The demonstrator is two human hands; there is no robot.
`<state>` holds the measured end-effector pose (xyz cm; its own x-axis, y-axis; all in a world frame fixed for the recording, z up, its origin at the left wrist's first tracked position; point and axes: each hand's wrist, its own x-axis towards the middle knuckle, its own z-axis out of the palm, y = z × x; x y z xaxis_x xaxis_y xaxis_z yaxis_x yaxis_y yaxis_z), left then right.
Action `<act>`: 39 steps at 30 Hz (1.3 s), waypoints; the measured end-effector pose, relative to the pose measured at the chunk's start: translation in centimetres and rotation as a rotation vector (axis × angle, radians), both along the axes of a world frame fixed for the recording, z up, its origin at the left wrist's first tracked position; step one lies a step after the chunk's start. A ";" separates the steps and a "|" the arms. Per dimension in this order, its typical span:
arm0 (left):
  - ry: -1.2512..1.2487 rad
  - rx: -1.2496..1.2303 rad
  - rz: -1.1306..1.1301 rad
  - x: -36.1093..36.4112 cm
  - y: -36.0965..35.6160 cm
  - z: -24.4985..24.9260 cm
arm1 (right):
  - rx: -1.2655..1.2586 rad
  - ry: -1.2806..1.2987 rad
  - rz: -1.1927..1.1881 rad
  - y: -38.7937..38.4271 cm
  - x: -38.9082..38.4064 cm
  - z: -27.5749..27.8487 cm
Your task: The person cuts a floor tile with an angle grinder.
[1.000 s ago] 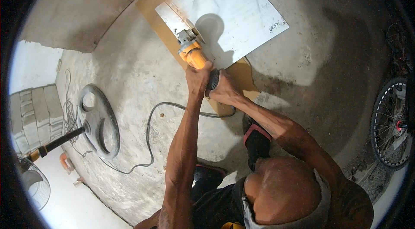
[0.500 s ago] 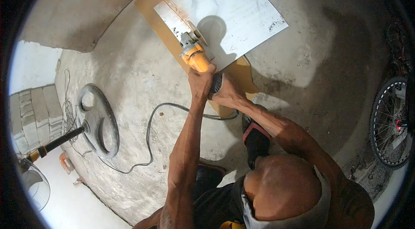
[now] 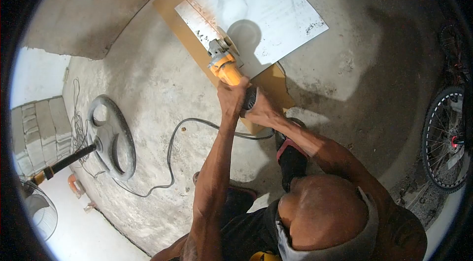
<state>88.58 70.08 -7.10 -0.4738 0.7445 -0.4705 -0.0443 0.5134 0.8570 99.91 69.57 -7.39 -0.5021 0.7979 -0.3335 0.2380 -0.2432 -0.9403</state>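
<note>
Supporting floor (image 3: 148, 83): bare, dusty concrete; the person crouches on it, and I think a slipping foot (image 3: 293, 160) could jerk the tool.
Tile (image 3: 276, 10): white marbled slab lying flat on the board, and I see no clamp; it may shift or crack if the disc (image 3: 224, 44) binds.
Board (image 3: 180, 12): brown sheet under the tile, its near end below the hands; the disc could bite into it.
Cable (image 3: 170, 150): black loop on the floor, left of the person and near the feet; a foot could catch it.
Grinder (image 3: 224, 69): yellow body, disc at the tile's left edge; kickback toward the arms is my main worry.
Left hand (image 3: 230, 97): clenched around the grinder body.
Right hand (image 3: 259, 109): wrapped on the dark rear handle, bare, no glove.
</note>
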 end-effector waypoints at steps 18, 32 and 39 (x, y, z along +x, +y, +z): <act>0.029 0.026 -0.020 1.4 -1.7 -0.5 | 0.063 -0.414 0.027 -1.5 2.0 0.8; -0.050 0.082 0.017 2.9 -3.0 0.0 | 0.017 -0.217 0.029 -2.2 3.1 2.6; -0.032 0.068 0.026 3.3 -3.5 -0.4 | -0.010 -0.231 0.023 -2.7 3.3 3.2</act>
<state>91.89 66.62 -7.49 -0.4788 0.7629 -0.4346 -0.0847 0.4525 0.8877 103.18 66.87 -4.14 -0.4294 0.7833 -0.4496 0.4524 -0.2443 -0.8577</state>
